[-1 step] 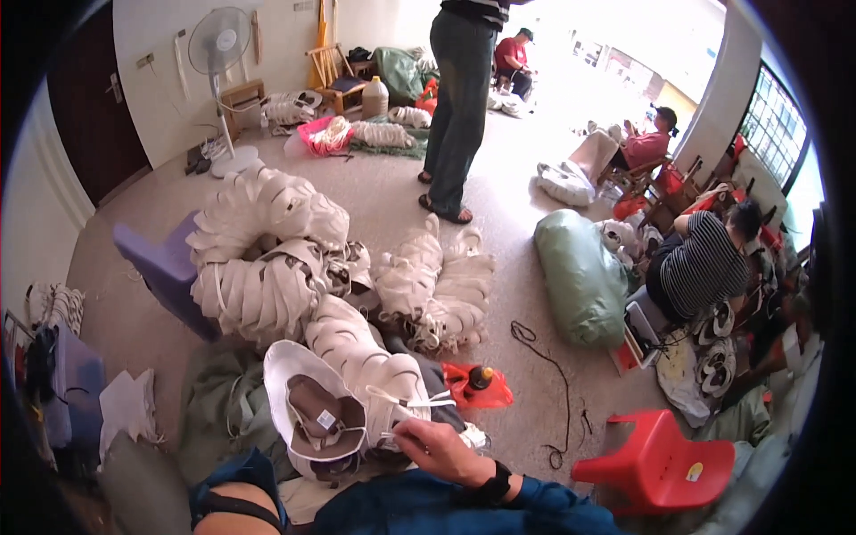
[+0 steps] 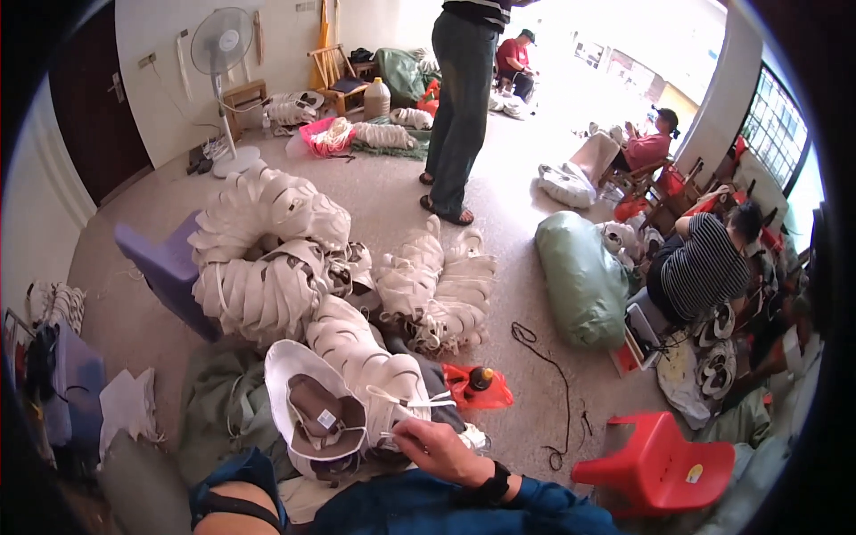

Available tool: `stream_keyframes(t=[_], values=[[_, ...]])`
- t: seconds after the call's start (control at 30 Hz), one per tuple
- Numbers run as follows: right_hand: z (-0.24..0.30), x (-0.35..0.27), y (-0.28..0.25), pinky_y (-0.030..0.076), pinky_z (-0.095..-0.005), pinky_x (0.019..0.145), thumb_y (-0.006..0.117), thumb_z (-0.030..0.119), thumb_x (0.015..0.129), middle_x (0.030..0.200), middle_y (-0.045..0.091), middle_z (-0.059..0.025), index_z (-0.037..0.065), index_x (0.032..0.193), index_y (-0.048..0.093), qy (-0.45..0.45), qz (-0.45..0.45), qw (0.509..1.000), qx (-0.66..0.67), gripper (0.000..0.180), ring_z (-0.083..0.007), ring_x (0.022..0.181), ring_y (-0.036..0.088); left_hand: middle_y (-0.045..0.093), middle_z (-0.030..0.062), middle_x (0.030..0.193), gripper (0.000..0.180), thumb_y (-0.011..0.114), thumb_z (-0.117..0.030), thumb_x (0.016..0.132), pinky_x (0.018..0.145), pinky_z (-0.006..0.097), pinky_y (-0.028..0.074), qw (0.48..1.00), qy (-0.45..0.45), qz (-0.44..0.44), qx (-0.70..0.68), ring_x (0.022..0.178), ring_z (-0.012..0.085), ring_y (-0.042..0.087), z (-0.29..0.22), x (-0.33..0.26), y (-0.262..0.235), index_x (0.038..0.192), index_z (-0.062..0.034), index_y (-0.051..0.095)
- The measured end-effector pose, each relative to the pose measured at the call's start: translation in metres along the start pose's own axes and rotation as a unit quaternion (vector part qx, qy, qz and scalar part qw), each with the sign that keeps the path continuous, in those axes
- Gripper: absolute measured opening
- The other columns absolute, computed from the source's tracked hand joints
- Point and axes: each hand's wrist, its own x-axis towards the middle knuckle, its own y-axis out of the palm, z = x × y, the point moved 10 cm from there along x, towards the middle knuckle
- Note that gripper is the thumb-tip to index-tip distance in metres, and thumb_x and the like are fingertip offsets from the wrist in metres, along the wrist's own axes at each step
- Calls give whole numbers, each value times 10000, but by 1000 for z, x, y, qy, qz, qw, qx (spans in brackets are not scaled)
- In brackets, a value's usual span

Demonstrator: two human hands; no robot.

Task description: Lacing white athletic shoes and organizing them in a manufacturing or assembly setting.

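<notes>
My right hand point(image 2: 437, 448), with a black band on its wrist, is closed in a pinch just right of an off-white shoe upper point(image 2: 276, 379). A bit of white shows at its fingertips, but what they hold is too small to make out. The upper gapes upward, brown inside with a small pale label. Behind it runs a long bundle of nested shoe uppers point(image 2: 357, 348), a white lace point(image 2: 410, 401) tied across its near end. My left hand is not in sight; a blue garment with a black strap over bare skin shows at the lower left.
More bundled uppers point(image 2: 267, 285) lean by a purple chair point(image 2: 165, 272). An orange-red bag point(image 2: 495, 392) with a dark bottle, a black cord point(image 2: 562, 383), a red stool point(image 2: 660, 464) and a green sack point(image 2: 580, 281) lie rightward. One person point(image 2: 459, 107) stands ahead; others sit farther off.
</notes>
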Motion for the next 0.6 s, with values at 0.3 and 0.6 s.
stream_keyframes(t=[0.3, 0.6], values=[[3, 3, -8, 515, -399, 641, 651, 88, 939, 826, 647, -183, 14, 1002, 625, -21, -27, 999, -10, 101, -338, 722, 660, 684, 152, 905, 100, 711, 44, 791, 778, 361, 581, 998, -50, 6, 39, 819, 254, 684, 5, -17, 19, 788, 8, 617], [2, 0, 1, 523, -445, 694, 637, 104, 944, 880, 647, -210, 18, 1026, 591, -25, -20, 999, 5, 127, -421, 807, 651, 680, 139, 887, 142, 727, 65, 770, 777, 348, 576, 993, -48, -49, 98, 810, 245, 678, -7, -30, 9, 769, -11, 608]])
